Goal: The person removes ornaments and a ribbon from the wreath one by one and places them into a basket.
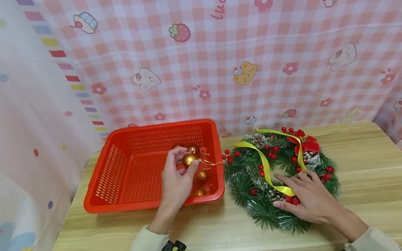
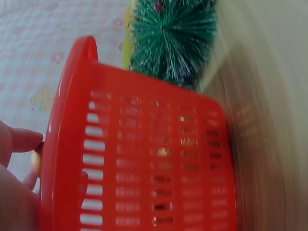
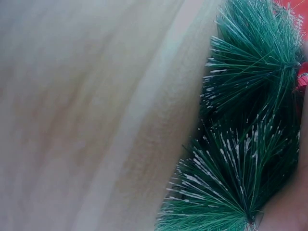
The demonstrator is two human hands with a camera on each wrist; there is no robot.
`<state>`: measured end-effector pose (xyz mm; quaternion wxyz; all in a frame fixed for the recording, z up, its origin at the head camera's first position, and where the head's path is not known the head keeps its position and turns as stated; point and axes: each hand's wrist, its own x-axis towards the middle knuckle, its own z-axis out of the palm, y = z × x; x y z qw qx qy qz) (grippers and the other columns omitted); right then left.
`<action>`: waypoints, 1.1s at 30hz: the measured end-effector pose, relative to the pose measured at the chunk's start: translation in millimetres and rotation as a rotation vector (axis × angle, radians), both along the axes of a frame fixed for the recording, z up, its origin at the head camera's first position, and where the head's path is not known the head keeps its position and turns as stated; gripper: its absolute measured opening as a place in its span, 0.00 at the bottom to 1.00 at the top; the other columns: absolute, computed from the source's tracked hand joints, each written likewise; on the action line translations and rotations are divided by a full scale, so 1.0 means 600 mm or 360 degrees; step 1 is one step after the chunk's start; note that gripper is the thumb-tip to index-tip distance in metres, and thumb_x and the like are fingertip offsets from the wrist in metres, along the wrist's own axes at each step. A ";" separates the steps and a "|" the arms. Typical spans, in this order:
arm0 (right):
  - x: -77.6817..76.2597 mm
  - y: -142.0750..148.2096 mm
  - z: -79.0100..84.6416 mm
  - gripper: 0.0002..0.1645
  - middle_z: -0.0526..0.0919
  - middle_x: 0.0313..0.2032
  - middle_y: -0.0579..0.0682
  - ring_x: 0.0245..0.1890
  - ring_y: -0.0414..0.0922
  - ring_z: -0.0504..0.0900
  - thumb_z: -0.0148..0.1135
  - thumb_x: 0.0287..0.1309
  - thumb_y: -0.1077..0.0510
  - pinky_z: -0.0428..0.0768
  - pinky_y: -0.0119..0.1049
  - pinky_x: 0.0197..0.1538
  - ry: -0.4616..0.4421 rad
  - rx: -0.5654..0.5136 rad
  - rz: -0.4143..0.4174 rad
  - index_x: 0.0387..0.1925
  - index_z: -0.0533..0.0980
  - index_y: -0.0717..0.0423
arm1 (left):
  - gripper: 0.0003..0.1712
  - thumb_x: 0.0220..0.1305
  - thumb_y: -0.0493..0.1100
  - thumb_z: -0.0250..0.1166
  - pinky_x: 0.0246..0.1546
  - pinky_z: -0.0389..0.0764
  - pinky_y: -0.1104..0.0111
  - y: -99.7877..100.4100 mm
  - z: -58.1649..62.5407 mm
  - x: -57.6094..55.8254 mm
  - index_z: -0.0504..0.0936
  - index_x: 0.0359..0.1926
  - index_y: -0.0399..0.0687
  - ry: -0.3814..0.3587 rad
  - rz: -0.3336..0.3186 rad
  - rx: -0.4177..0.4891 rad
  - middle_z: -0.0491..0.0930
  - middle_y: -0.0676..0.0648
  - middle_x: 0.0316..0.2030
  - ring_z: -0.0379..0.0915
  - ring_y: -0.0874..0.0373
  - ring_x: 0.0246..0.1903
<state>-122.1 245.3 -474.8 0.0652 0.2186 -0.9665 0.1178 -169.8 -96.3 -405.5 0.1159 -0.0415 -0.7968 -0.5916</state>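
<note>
My left hand (image 1: 178, 181) pinches a shiny gold Christmas ball (image 1: 190, 159) between thumb and fingers, over the right side of the red plastic basket (image 1: 131, 207). A thin gold hanging loop (image 1: 210, 162) trails to the right of the ball. More gold balls lie in the basket, among them a glittery ball (image 1: 202, 175). My right hand (image 1: 311, 196) rests on the near right part of a green wreath (image 1: 256, 212), its fingers spread and touching it. A yellow ribbon (image 1: 265, 163) lies loosely across the wreath; its near end reaches the right fingers. In the left wrist view the basket wall (image 2: 130, 159) hides most of the held ball.
The wreath lies flat on a wooden table (image 1: 376, 185), close to the basket's right side. It carries red berries (image 1: 271, 149), pine cones (image 1: 258, 139) and a red flower (image 1: 310, 145). A pink checked curtain (image 1: 211, 62) hangs behind the table, a white patterned one (image 1: 21, 110) at left.
</note>
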 end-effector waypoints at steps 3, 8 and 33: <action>0.000 0.000 -0.002 0.46 0.84 0.51 0.56 0.52 0.56 0.77 0.58 0.60 0.30 0.56 0.63 0.65 0.0001 -0.0001 0.0001 0.71 0.65 0.50 | 0.23 0.64 0.39 0.68 0.51 0.77 0.54 -0.015 -0.002 0.000 0.71 0.57 0.46 -0.0022 0.0004 -0.0007 0.79 0.42 0.54 0.73 0.52 0.53; 0.001 0.001 -0.004 0.46 0.84 0.51 0.56 0.52 0.55 0.77 0.58 0.60 0.30 0.57 0.62 0.65 0.0003 0.0000 0.0006 0.71 0.66 0.51 | 0.23 0.65 0.40 0.68 0.52 0.75 0.54 -0.035 -0.007 -0.001 0.69 0.58 0.47 -0.0080 0.0005 -0.0009 0.78 0.41 0.55 0.72 0.52 0.54; 0.001 0.001 -0.002 0.46 0.84 0.52 0.56 0.52 0.56 0.77 0.59 0.60 0.30 0.56 0.62 0.66 0.0020 -0.0024 0.0000 0.71 0.66 0.51 | 0.26 0.64 0.41 0.68 0.53 0.76 0.54 -0.042 -0.005 -0.001 0.68 0.60 0.45 -0.0125 -0.0035 -0.0101 0.79 0.46 0.54 0.73 0.50 0.56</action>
